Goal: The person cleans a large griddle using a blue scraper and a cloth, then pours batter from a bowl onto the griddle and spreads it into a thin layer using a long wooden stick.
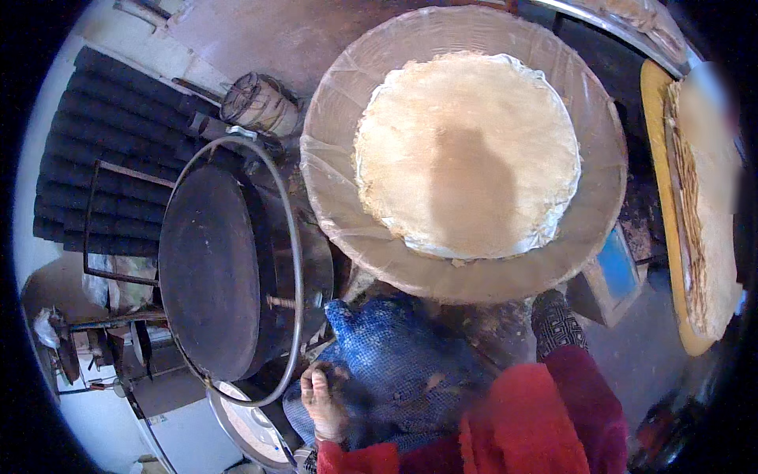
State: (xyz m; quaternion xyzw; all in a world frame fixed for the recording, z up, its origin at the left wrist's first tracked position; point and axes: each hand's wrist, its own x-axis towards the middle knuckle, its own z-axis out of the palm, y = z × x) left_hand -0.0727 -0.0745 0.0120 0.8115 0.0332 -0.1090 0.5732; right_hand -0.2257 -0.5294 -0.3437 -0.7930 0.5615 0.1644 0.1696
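My left hand (322, 401) lies at the left edge of a blue woven cloth (403, 355) spread over my lap. Its visible fingers point forward, and I make out nothing held in them. My right hand does not show; a red sleeve (525, 419) at the bottom hides that area. Ahead of me stands a wide round basket (347, 197) lined with thin brownish cloth. In it lies a broad, round, pale tan flatbread (410, 118) on white sheeting, my shadow falling across it. Left of my hand is a big round black griddle (209, 272).
A metal tube ring (296, 237) surrounds the griddle. Below it sits a basin (253, 426) of pale contents. At far right, a yellow board (655, 142) bears stacked thin flatbreads (699, 245). Beside my patterned shoe (557, 322) is a blue-sided box (616, 265). A small bucket (260, 107) stands behind.
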